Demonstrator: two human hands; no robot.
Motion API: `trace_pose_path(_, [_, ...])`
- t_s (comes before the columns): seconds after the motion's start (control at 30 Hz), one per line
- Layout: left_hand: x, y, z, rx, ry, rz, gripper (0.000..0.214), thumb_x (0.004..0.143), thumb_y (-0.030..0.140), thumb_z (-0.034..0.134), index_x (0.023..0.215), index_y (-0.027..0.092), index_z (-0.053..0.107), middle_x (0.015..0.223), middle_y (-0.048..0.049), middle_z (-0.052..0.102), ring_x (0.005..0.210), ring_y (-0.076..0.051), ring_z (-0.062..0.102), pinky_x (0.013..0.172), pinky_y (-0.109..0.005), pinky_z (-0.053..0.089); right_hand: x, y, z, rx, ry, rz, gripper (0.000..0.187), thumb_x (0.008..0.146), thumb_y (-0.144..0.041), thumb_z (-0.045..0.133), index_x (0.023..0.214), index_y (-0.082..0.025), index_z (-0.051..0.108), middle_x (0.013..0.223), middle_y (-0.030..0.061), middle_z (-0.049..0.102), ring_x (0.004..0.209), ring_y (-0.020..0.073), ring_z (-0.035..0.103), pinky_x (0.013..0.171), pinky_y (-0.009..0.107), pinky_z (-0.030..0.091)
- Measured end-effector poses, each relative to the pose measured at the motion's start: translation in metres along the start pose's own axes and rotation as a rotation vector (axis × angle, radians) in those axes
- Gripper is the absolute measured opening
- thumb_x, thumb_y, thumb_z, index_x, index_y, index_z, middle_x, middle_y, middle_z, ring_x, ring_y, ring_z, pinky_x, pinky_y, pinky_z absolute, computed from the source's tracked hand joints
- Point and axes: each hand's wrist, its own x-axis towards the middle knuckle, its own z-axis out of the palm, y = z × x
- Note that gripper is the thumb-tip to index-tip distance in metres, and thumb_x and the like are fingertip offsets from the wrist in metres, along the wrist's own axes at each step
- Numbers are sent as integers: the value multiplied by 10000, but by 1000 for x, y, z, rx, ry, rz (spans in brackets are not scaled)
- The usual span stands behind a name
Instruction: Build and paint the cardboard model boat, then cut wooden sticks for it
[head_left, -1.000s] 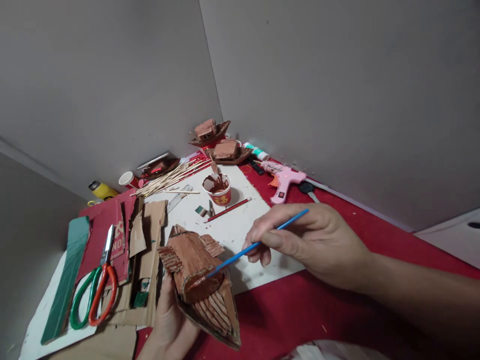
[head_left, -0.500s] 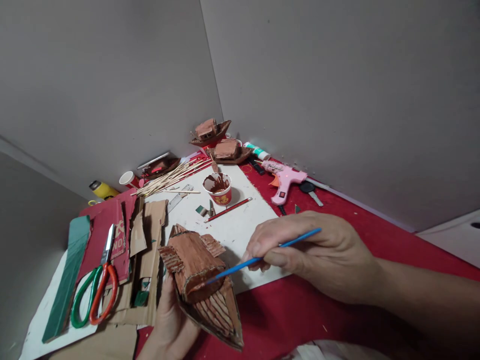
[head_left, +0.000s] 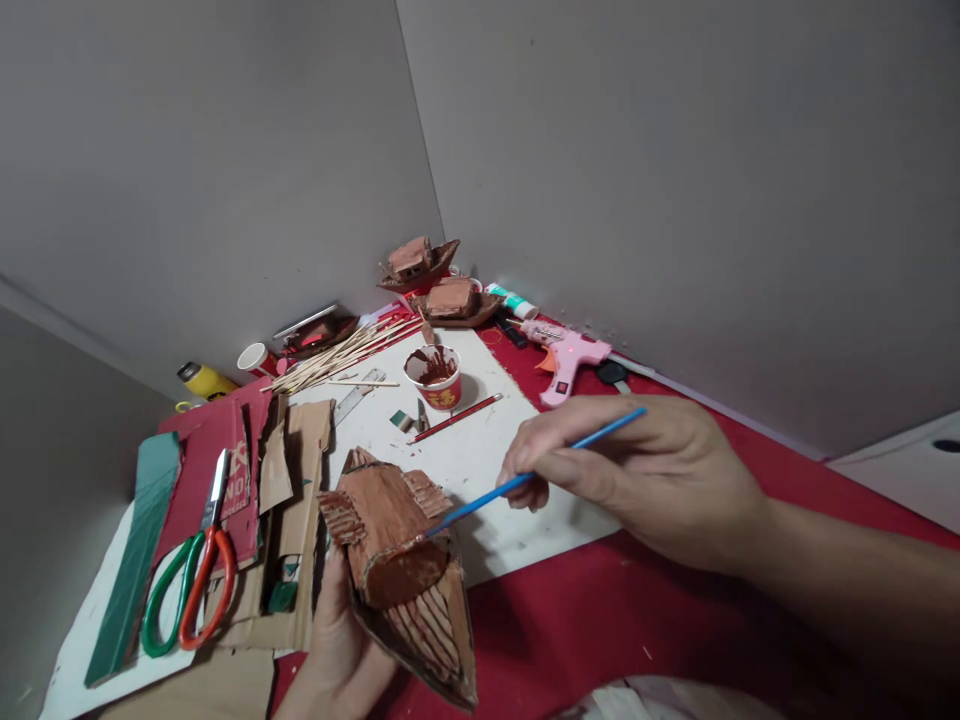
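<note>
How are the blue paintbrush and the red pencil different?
The paintbrush is blue, but the pencil is mostly red. The right hand holds the paintbrush at a slant, while the pencil lies on the white sheet. Both are long and thin.

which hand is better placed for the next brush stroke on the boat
Likely the right hand: it holds the blue brush, tip at the model boat, which the left hand is busy holding.

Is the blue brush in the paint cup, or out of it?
Out: the right hand holds the brush, tip at the model boat, apart from the cup.
</note>
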Motion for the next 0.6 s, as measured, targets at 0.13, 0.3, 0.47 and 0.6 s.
trace_pose_path(0.13, [-2, 6, 0, 5, 5, -10, 492, 988, 379, 273, 1266, 156, 613, 1304, -76, 612, 1251, -189, 532, 1126, -315, 281, 5, -2, -5, -68, 13, 43, 220, 827, -375, 681, 745, -171, 685, 634, 41, 696, 538, 137, 660, 497, 214, 554])
trace_pose_path(0.3, [-2, 8, -3, 65, -22, 8, 523, 980, 424, 265, 1321, 155, 556, 1318, -103, 602, 1246, -202, 537, 1100, -319, 325, 6, -4, -11, -152, -22, 24, 201, 838, -345, 670, 725, -180, 695, 623, 30, 688, 535, 122, 649, 503, 192, 548])
trace_pose_path(0.47, [-2, 5, -7, 68, -36, 52, 561, 991, 387, 171, 1316, 154, 564, 1348, -96, 578, 1292, -170, 488, 1141, -320, 235, 6, -6, -11, -74, -10, 57, 217, 845, -355, 667, 734, -168, 681, 617, 33, 678, 537, 116, 645, 510, 190, 552])
trace_pose_path(0.6, [-7, 7, -17, 72, 2, 12, 539, 970, 419, 232, 1296, 183, 590, 1308, -89, 616, 1272, -198, 510, 1128, -340, 270, 8, -6, -14, -52, 17, 44, 213, 829, -336, 687, 718, -154, 677, 631, 32, 672, 546, 110, 650, 513, 184, 555])
